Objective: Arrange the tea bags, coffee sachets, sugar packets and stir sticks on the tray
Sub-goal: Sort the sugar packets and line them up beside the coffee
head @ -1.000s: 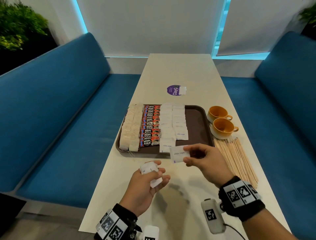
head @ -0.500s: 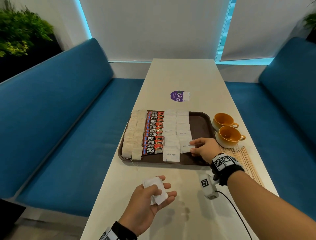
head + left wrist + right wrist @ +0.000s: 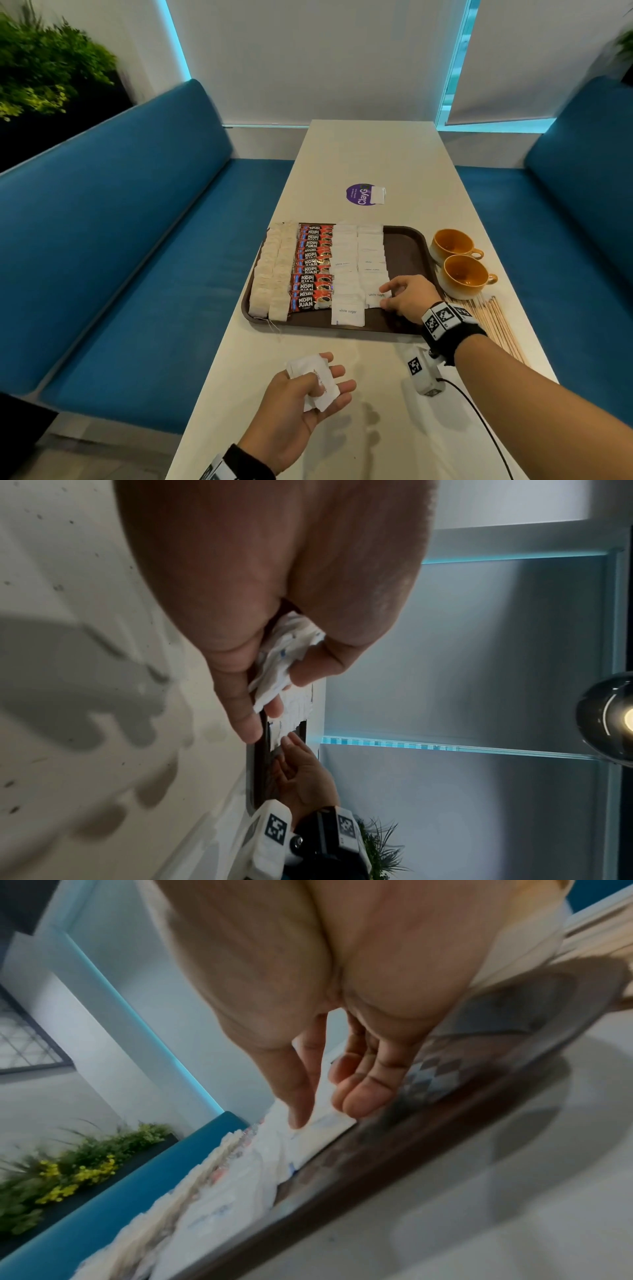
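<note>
A brown tray (image 3: 404, 250) holds two columns of tea bags (image 3: 274, 274), a column of red coffee sachets (image 3: 311, 270) and two columns of white sugar packets (image 3: 346, 263). My right hand (image 3: 385, 295) reaches over the tray's near right part. Its thumb tip (image 3: 298, 1123) touches the nearest sugar packet (image 3: 375, 295) of the right column, which lies flat, and the other fingers hang relaxed above it. My left hand (image 3: 318, 387) hovers palm up before the tray and grips a small bunch of sugar packets (image 3: 284, 653). Wooden stir sticks (image 3: 493, 322) lie on the table right of the tray.
Two orange cups (image 3: 452, 245) (image 3: 466, 275) stand between the tray and the right table edge. A purple round sticker (image 3: 359, 195) with a white packet (image 3: 378, 195) on it lies beyond the tray. Blue benches (image 3: 137, 240) flank the narrow table. A cabled sensor block (image 3: 423, 375) hangs under my right wrist.
My right hand carried a sugar packet from in front of the tray onto it and laid it at the near end of the right sugar column. The left hand still holds its packets.
</note>
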### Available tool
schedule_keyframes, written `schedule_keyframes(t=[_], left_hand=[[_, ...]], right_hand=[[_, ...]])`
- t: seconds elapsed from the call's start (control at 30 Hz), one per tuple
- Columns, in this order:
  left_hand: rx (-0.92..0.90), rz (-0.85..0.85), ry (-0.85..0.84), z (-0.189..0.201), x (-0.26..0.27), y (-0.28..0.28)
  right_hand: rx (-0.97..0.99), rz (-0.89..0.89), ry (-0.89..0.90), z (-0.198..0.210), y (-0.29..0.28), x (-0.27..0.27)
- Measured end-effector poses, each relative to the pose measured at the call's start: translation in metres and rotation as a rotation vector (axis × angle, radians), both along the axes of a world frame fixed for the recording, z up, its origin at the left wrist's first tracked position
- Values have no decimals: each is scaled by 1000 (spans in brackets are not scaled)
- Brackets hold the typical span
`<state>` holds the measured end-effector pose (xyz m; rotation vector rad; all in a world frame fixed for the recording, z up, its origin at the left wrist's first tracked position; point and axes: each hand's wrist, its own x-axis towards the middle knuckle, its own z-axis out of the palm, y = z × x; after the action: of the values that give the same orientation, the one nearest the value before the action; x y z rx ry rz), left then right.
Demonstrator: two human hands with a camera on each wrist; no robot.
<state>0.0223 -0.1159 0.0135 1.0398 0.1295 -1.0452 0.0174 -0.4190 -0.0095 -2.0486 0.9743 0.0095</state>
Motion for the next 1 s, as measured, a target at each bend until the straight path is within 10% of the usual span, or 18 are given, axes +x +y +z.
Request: schedule_keyframes(t=[0.47, 1.0], left_hand=[[-80, -82, -151, 26, -24, 11], [-7, -155, -331, 43, -51, 9]], right_hand=[[200, 91, -423, 81, 122, -113], [521, 34, -592, 74, 158, -162]])
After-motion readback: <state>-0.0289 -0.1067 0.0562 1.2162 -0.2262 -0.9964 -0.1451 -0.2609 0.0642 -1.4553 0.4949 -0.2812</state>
